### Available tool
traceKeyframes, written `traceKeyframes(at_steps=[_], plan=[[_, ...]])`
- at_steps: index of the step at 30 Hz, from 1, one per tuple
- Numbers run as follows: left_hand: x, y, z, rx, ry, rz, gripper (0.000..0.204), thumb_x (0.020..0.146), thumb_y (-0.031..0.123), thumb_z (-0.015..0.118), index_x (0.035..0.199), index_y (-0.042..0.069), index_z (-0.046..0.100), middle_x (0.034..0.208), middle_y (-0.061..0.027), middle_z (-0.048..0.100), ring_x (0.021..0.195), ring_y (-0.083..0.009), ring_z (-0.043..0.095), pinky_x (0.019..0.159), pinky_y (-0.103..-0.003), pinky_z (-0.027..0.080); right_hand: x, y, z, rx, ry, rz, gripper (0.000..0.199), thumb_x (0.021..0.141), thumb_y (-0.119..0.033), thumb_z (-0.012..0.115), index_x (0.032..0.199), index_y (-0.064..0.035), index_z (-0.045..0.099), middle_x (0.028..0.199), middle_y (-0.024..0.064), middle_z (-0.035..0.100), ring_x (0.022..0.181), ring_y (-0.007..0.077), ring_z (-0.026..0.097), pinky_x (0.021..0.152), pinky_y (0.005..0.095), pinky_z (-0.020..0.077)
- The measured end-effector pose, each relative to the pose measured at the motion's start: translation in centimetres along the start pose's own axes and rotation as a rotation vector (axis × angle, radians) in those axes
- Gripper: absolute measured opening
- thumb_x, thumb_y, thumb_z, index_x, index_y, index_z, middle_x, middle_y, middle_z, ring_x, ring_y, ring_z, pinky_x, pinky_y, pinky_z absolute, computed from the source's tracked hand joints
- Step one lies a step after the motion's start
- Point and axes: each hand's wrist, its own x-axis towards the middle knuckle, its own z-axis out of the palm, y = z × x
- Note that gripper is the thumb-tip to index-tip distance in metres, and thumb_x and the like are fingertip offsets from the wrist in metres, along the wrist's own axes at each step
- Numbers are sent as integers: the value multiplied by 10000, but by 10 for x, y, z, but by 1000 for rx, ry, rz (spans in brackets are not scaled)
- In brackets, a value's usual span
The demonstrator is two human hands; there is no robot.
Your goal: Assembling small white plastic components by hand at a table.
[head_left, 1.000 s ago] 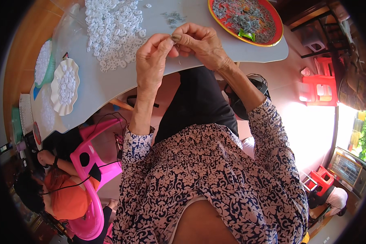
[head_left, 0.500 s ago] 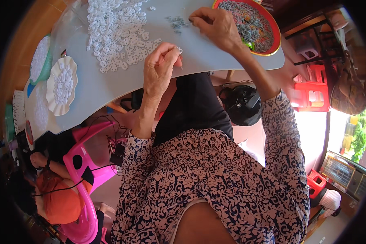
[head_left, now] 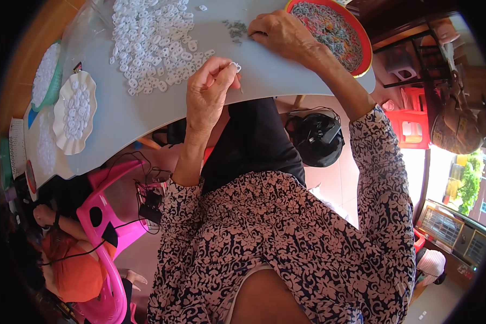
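My left hand (head_left: 209, 89) is raised over the table's near edge, thumb and forefinger pinching a small white plastic piece (head_left: 236, 66) with a hole. On the tabletop, my right hand (head_left: 281, 33) has its fingers bent together, fingertips beside a small pile of thin grey metal pieces (head_left: 235, 31). What those fingertips hold, if anything, is hidden. Left of the metal pile spreads a large heap of white oval plastic pieces (head_left: 146, 43). Close by my right wrist stands a red bowl (head_left: 365, 40) with a yellow rim, filled with more thin grey pieces.
A wavy-edged white dish (head_left: 61, 121) and a green basket (head_left: 55, 86), both with white pieces, stand on the grey table (head_left: 113, 116) at left. A person in orange (head_left: 78, 272) sits on a pink chair (head_left: 110, 281) at lower left. Beneath the table is a black bag (head_left: 314, 140).
My right hand has lowered toward the table and turned flatter, its fingertips still beside the metal pile. The left hand keeps its pinch on the white piece. The view has shifted slightly.
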Motion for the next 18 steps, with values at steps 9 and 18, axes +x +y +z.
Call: traceKeyframes(at_steps=[9,18], plan=[[-1,5,2,-19,-7,-20,101,868,90,571,833,-4,585,696,-13,570,646,-59,521,625,-193,406,18,-4,-5,-77,-50,-39,100,732,-59,583,731,20,643,691,207,617,682,358,623,644,427,507],[-2,6,1,-22,-19,-31,111,867,96,577,828,-8,582,697,-9,560,657,-65,521,644,-201,412,5,-15,-1,-190,-127,47,99,725,-39,587,788,14,643,726,208,613,695,356,608,663,403,505]])
